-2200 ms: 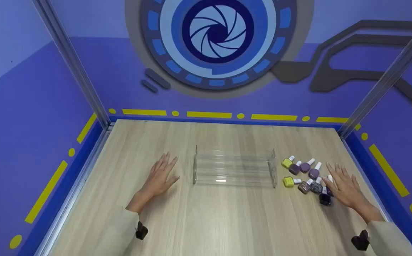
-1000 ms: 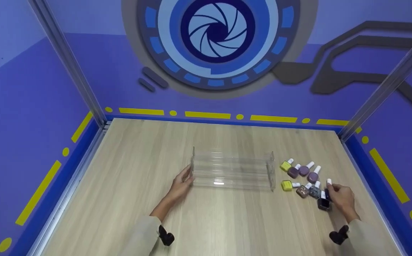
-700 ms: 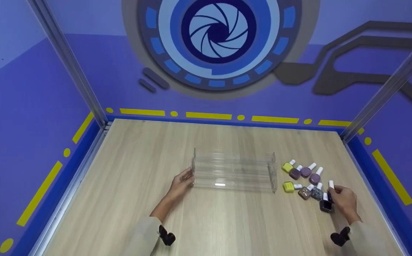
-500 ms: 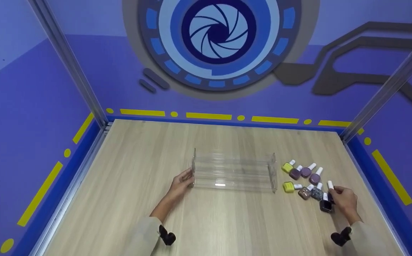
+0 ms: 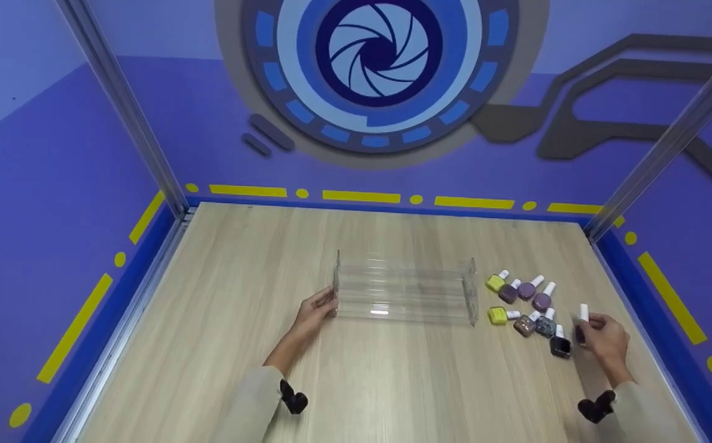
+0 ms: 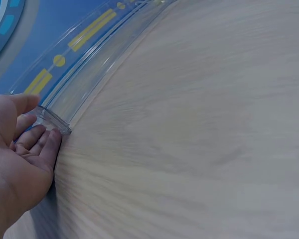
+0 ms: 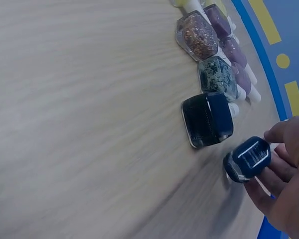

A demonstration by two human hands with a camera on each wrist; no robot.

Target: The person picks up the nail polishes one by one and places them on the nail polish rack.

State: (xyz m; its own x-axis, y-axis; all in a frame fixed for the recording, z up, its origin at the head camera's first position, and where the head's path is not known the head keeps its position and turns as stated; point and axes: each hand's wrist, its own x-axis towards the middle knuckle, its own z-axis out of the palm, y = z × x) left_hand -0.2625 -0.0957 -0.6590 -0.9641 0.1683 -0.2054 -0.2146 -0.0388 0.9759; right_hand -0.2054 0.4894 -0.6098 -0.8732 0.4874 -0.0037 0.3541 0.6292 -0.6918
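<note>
Plastic rack [image 5: 405, 296], see-through, sits just below centre, its left end touched by the left hand [image 5: 312, 315], fingers bent; whether they grip it, I cannot tell. At lower right, the right hand [image 5: 606, 338] pinches a dark bottle [image 7: 246, 160], white cap [image 5: 583, 312] upward, just right of a black bottle [image 5: 560, 347].

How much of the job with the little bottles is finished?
Not much, it seems. Done: the clear rack is standing on the table, but no bottle is on it. In hand: the right hand holds a dark bottle, and the left hand touches the rack's left end. Left: eight other bottles lie beside the rack, perhaps to go on it.
</note>
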